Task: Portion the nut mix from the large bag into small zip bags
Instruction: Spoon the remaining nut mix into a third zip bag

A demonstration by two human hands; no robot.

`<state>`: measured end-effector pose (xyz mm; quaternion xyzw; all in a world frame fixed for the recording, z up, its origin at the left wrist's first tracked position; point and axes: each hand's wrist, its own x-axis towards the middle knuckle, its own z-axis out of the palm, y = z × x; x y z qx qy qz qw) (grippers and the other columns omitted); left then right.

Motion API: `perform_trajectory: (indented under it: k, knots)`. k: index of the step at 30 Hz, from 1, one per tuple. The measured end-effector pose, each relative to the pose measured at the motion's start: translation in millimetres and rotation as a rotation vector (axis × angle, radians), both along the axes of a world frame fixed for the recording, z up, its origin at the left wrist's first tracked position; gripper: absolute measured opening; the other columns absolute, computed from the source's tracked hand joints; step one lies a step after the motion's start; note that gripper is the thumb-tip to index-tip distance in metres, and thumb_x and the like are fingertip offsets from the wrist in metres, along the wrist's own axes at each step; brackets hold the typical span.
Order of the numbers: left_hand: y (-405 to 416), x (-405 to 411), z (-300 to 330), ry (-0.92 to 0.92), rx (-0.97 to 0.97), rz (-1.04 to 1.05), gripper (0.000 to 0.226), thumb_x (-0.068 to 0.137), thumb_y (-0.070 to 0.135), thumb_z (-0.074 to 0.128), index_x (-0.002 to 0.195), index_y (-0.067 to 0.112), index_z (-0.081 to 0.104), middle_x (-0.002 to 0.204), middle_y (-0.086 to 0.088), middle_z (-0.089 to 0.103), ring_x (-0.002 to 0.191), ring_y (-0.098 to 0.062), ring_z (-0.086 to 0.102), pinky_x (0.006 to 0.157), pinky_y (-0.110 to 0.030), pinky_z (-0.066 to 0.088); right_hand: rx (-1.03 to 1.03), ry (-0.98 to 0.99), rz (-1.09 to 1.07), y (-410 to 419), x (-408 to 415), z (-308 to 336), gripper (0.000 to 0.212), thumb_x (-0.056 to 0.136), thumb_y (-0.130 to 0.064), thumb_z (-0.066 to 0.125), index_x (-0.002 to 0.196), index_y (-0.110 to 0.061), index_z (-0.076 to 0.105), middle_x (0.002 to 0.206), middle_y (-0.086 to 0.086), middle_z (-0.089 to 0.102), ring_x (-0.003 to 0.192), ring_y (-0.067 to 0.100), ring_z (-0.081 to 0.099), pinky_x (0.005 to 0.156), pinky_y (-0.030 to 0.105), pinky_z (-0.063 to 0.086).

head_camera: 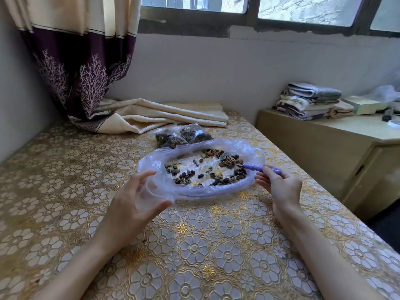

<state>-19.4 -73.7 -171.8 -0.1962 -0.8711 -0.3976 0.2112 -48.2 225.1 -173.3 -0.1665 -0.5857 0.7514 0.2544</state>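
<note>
Nut mix [205, 172] is spread thinly inside the large bag [249, 148], which lies wide open on the patterned tablecloth [194, 245]. Nearest, an empty small zip bag [151, 195] is pinched open by the left hand [134, 200], thumb below and fingers above its mouth. A purple-handled spoon [251, 166] is held by the curled fingers of the right hand [281, 187], and its bowl, loaded with nuts, rests at the far right side of the large bag. A scooping step seems to be in hand. Next, the loaded spoon probably must be carried level to the small bag's mouth. Behind, two filled small bags [181, 135] are seen near a folded curtain [162, 115].
</note>
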Motion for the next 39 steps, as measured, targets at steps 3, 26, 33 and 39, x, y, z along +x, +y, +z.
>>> perform_trajectory:
  k: [3,26,33,39]
  knots:
    - [0,0,1,-0.014,0.031,-0.007,0.072,0.057,0.088,0.046,0.114,0.045,0.035,0.100,0.021,0.053,0.075,-0.006,0.059,0.056,-0.016,0.046,-0.035,0.007,0.016,-2,2,1,0.007,0.087,-0.002,0.060,0.083,-0.006,0.064,0.069,0.013,0.066,0.054,0.012,0.067,0.052,0.017,0.053]
    - [4,5,11,-0.278,0.442,0.043,0.113,0.030,0.089,0.058,0.122,0.024,0.044,0.101,0.010,0.061,0.078,0.005,0.065,0.053,-0.017,0.053,-0.019,0.228,0.472,-78,45,59,0.011,0.086,-0.002,0.059,0.079,-0.002,0.068,0.060,0.011,0.065,0.052,0.016,0.060,0.048,0.020,0.048]
    - [2,3,11,-0.312,0.538,0.045,0.090,0.028,0.087,0.061,0.097,0.031,0.050,0.089,0.011,0.065,0.074,0.008,0.063,0.053,-0.015,0.049,0.334,0.372,0.632,-93,49,62,0.016,0.085,0.008,0.056,0.088,-0.002,0.068,0.067,0.015,0.066,0.059,0.020,0.062,0.054,0.024,0.051]
    - [-1,2,9,-0.282,0.558,0.047,0.074,0.045,0.074,0.068,0.104,0.032,0.050,0.080,0.001,0.068,0.054,-0.016,0.057,0.045,-0.020,0.048,0.320,0.397,0.643,-85,45,66,0.017,0.085,0.007,0.056,0.088,-0.004,0.068,0.067,0.007,0.065,0.059,0.015,0.060,0.054,0.021,0.049]
